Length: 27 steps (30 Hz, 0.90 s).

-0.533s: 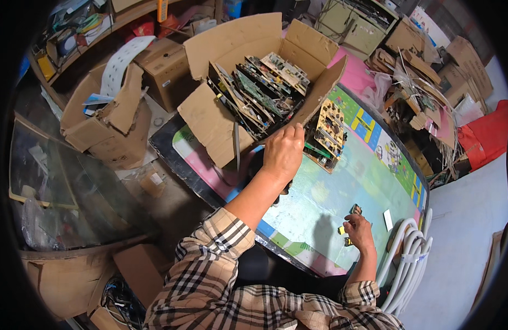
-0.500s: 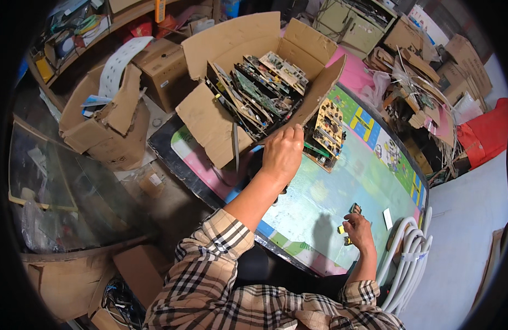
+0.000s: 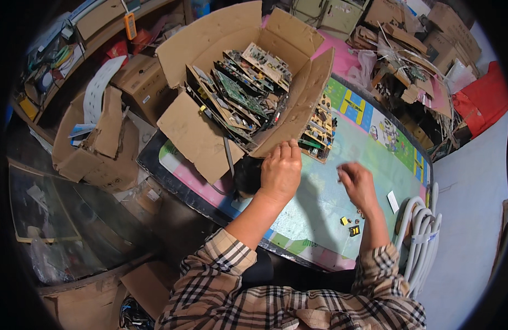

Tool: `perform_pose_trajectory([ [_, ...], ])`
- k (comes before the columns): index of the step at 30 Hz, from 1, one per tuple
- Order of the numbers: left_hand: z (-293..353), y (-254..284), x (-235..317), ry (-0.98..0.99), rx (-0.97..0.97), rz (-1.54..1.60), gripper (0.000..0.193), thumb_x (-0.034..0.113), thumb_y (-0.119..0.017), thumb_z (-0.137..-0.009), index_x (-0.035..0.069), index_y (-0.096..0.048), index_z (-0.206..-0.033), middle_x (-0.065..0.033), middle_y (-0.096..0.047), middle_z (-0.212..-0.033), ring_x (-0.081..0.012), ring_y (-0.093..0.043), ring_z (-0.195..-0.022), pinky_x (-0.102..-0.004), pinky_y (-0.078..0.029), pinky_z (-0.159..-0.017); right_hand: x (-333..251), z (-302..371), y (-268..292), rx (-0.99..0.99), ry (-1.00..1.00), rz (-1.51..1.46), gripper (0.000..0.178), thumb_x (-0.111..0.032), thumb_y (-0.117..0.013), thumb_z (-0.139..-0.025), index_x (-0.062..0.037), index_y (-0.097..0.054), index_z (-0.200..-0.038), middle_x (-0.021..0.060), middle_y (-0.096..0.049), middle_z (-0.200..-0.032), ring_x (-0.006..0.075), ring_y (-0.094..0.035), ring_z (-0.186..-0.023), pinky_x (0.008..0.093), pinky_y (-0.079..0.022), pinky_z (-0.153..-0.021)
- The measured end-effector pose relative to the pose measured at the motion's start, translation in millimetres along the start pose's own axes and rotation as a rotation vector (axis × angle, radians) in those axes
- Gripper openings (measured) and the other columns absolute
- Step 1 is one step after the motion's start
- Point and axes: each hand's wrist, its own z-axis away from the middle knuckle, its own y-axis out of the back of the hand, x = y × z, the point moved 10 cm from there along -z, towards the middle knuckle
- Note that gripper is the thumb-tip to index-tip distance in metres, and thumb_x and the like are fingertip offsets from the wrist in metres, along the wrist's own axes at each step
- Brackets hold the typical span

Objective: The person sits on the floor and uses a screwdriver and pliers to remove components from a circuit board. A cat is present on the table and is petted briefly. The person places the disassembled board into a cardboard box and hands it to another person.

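Note:
A large open cardboard box (image 3: 210, 41) full of used circuit boards (image 3: 237, 93) stands on the table. My left hand (image 3: 281, 170) is closed on its near flap at the lower right corner. Beside that hand is a dark object (image 3: 247, 175), partly hidden and hard to make out. My right hand (image 3: 357, 184) hovers over the table with fingers loosely bent and apart; nothing shows in them. Near its wrist lie a yellow component (image 3: 343, 220), a black-and-yellow component (image 3: 354, 231) and some small brownish parts. More circuit boards (image 3: 320, 132) lie just right of the box.
A white strip (image 3: 392, 202) lies on the patterned tabletop (image 3: 358, 148). Coiled white hose (image 3: 422, 236) is at the table's right edge. A smaller carton (image 3: 94, 148) stands on the left, and scrap cardboard (image 3: 411, 77) and a red cloth (image 3: 482, 102) fill the far right.
My right hand has moved up and away from the small components, leaving small parts on the table. The left hand stays at the box's flap. The whole view has shifted slightly.

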Motion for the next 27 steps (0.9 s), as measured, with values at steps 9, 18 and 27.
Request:
perform_pose_trajectory([
  [9, 22.5, -26.7, 32.5, -0.111, -0.095, 0.045, 0.033, 0.001, -0.06, -0.078, -0.007, -0.067, -0.109, -0.0217, -0.07, -0.1, -0.03, -0.071, -0.091, -0.0351, -0.057, -0.082, -100.5, -142.5, -47.0, 0.028, 0.396, 0.17, 0.014, -0.012, -0.063, -0.088, -0.0032, -0.068, -0.097, 0.0199, -0.065, -0.092, 0.0412, -0.064, -0.084, 0.0468, -0.052, -0.077],
  [18, 37.1, -38.9, 41.4, -0.182, -0.117, 0.046, 0.036, 0.004, -0.059, -0.079, -0.005, -0.065, -0.113, -0.0191, -0.07, -0.104, -0.0273, -0.07, -0.095, -0.0345, -0.057, -0.083, -46.1, -213.3, -92.3, -0.086, 0.257, 0.272, 0.018, -0.016, -0.063, -0.085, -0.0043, -0.072, -0.096, 0.0209, -0.07, -0.089, 0.0374, -0.069, -0.084, 0.0431, -0.054, -0.077],
  [27, 39.7, -39.2, 33.5, -0.192, -0.15, 0.109, 0.035, 0.003, -0.06, -0.075, -0.005, -0.066, -0.108, -0.0197, -0.066, -0.107, -0.027, -0.067, -0.088, -0.0336, -0.057, -0.076, -45.7, -285.5, -146.2, -0.11, 0.131, 0.374, 0.024, -0.022, -0.059, -0.085, -0.0089, -0.074, -0.099, 0.0181, -0.071, -0.099, 0.0374, -0.067, -0.095, 0.0452, -0.054, -0.084],
])
